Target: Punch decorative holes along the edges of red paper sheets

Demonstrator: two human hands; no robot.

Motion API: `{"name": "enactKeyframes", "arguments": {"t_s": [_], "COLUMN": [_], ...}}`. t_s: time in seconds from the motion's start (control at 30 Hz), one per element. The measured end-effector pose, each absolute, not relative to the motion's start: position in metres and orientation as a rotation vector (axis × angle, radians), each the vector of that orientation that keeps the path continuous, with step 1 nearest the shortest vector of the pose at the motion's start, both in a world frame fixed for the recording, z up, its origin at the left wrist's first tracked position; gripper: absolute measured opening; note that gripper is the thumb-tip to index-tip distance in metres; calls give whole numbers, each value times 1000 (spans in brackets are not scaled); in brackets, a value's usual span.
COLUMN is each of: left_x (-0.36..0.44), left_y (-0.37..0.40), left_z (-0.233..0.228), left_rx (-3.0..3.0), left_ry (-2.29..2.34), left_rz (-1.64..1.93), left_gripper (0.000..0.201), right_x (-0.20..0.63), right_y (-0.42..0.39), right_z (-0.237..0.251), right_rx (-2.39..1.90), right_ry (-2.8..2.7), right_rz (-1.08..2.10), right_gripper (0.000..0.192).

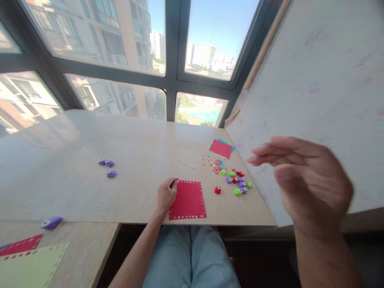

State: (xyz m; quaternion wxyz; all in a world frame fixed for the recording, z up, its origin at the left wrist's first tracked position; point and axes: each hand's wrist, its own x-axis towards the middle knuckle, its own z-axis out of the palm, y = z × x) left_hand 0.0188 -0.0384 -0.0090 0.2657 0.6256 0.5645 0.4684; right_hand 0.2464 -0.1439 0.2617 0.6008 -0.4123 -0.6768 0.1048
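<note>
A sheet of red paper (188,200) lies near the table's front edge, with small punched holes along its borders. My left hand (167,197) is at its upper left corner, fingers curled and pinching the edge; part of the grip is hidden. Raised at the right, close to the camera, is my right hand (312,180), slightly blurred, its thumb apart from the fingers and nothing between them. A red craft punch (217,190) with an eye-like top stands just right of the sheet. Beyond it sits a cluster of green, red and purple craft punches (238,191).
Red and blue paper bits (217,166) are scattered behind the punches, below stacked red and blue sheets (221,148). Several purple punches (111,174) lie leftward. A yellow punched sheet (33,264) is at lower left. Windows stand behind; a patterned wall (300,100) rises at right.
</note>
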Motion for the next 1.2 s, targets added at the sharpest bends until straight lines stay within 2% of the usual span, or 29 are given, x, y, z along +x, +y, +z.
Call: {"name": "enactKeyframes", "arguments": {"t_s": [0.03, 0.13, 0.27, 0.43, 0.63, 0.83, 1.2], "left_x": [19, 19, 19, 18, 18, 18, 18], "left_y": [-38, -39, -38, -37, -37, -37, -38], "left_z": [-9, -8, -9, -12, -13, -13, -10], "left_rx": [1689, 1690, 1690, 1670, 1659, 1641, 1607], "left_ry": [1527, 1537, 1547, 1548, 1530, 1528, 1508], "left_rz": [1266, 1262, 1257, 1246, 1248, 1265, 1276], "left_gripper": [23, 23, 23, 23, 24, 23, 23], "right_x": [246, 252, 268, 273, 269, 264, 264], "right_y": [-136, -113, -92, -95, -100, -92, -78], "right_z": [247, 191, 115, 51, 30, 24, 3], "right_rx": [-1015, -1234, -1573, -2030, -2187, -2158, -1682], "right_ry": [-1641, -1773, -1828, -1876, -1877, -1839, -1835], "right_rz": [338, 362, 408, 232, 150, 80, 241], "right_gripper": [31, 27, 35, 35, 39, 29, 30]}}
